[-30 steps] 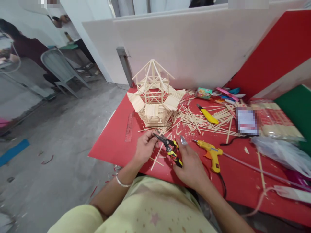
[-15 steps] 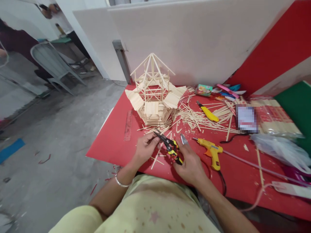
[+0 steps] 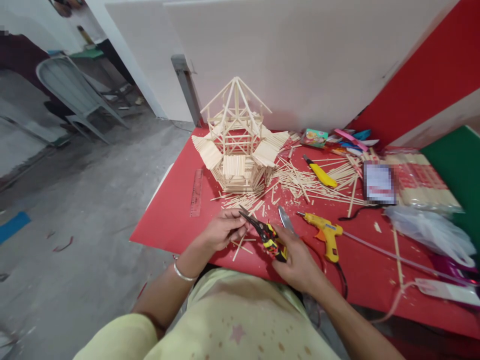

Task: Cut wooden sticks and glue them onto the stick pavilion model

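Observation:
My right hand (image 3: 296, 255) grips black cutting pliers (image 3: 264, 232) with yellow and red handles, their blades pointing left. My left hand (image 3: 221, 230) pinches a thin wooden stick (image 3: 240, 243) right at the blade tips, above the red table top (image 3: 172, 220). Behind both hands stands a small house model (image 3: 236, 150) built of sticks, with an open peaked roof frame. Loose sticks (image 3: 307, 182) lie scattered to its right.
A yellow glue gun (image 3: 325, 236) lies just right of my right hand, its cord trailing off the front edge. A yellow utility knife (image 3: 320, 174), a red ruler (image 3: 196, 192), packets of sticks (image 3: 420, 182) and a clear bag (image 3: 431, 232) lie around. A grey chair (image 3: 71, 92) stands far left.
Both hands with the pliers and the stick have drifted slightly lower and nearer my body; the view has tipped down a little. The grip looks unchanged.

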The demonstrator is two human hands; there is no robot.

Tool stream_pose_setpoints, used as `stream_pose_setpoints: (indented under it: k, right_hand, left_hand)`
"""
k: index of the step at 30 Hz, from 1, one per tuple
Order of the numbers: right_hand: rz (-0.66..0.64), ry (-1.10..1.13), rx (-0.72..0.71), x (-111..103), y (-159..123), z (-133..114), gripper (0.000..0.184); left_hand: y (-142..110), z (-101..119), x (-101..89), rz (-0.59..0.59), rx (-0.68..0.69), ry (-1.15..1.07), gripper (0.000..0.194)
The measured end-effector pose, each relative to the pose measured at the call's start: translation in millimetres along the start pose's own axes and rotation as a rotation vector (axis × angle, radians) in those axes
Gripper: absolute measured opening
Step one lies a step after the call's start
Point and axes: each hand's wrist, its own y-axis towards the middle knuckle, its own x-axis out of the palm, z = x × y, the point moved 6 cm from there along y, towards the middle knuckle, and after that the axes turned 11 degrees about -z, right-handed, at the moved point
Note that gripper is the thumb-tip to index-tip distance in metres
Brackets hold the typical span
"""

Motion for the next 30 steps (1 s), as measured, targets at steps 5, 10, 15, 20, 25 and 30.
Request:
stream_pose_setpoints:
  k: [5, 10, 15, 20, 25, 30]
  right_hand:
    - [-0.011, 0.011, -0.011, 3.0, -0.8, 3.9, 0.076]
    - [-0.024, -0.065, -0.053, -0.7, -1.5, 5.5, 0.084]
    - [0.022, -0.055, -0.042, -3.0, -4.6, 0.0, 0.078]
    - [0.013, -0.023, -0.015, 1.0, -2.0, 1.9, 0.077]
    - [-0.071, 0.110, -0.047, -0.7, 1.2, 1.9, 0.080]
    - [-0.136, 0.202, 0.007, 0.4, 0.4, 0.2, 0.068]
  left_hand:
    - [0.9, -5.0, 6.5, -0.092, -0.077, -0.101, 0.029]
    - [-0.8, -9.0, 17.6, -0.278, -0.224, -0.248, 0.024]
    - [-4.5, -12.5, 19.6, -0.319, -0.277, -0.336, 0.024]
    - [-1.6, -14.5, 15.7, -0.291, -0.246, -0.319, 0.025]
    - [3.5, 8.1, 2.6, -0.068, 0.006, 0.021, 0.028]
    - [-0.9, 17.3, -2.3, -0.003, 0.063, 0.373, 0.033]
